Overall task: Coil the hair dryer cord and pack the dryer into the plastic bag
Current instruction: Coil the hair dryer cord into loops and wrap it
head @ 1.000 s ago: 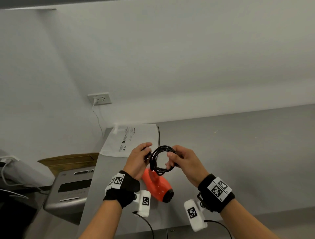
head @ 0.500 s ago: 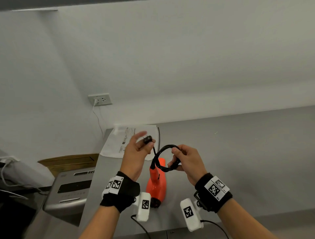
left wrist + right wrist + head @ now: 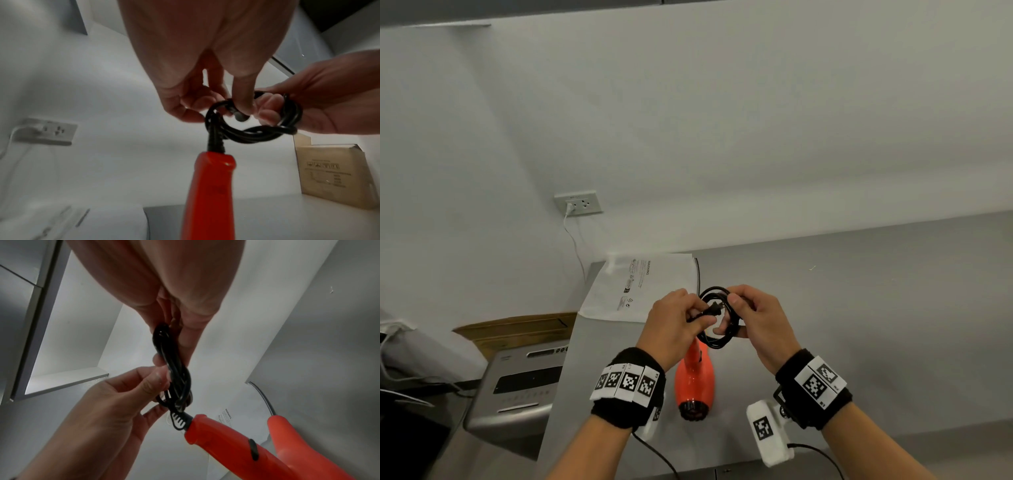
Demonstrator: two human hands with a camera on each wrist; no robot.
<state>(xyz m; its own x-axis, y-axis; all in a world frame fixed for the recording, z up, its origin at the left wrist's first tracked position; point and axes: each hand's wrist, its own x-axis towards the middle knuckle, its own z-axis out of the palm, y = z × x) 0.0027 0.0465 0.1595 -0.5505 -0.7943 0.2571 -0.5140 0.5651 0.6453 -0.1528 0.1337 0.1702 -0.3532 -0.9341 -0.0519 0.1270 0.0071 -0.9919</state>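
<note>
Whereas half a second earlier the left hand was raised clear of the loops with the plug pinched at its fingertips, it is now lowered against the coil, its thumb and fingers pinching the plug inside the ring of the black cord.

Right hand: fingers curled through the coiled cord, gripping the bundled loops, as before; the coil now appears tighter and is held between both hands above the table.

Hair dryer: orange body, black strain relief at the handle end; hangs from the cord under the hands, nozzle end at or just above the table, nearer the table's front edge than earlier.

Plastic bag: white, flat on the table's far left corner, beyond the hands, unchanged. Printed heading reads "WARNING"; smaller print and symbols beneath are illegible.

Cardboard box: brown, printed panel, text unreadable.

Wall socket: white, one white lead plugged in.
</note>
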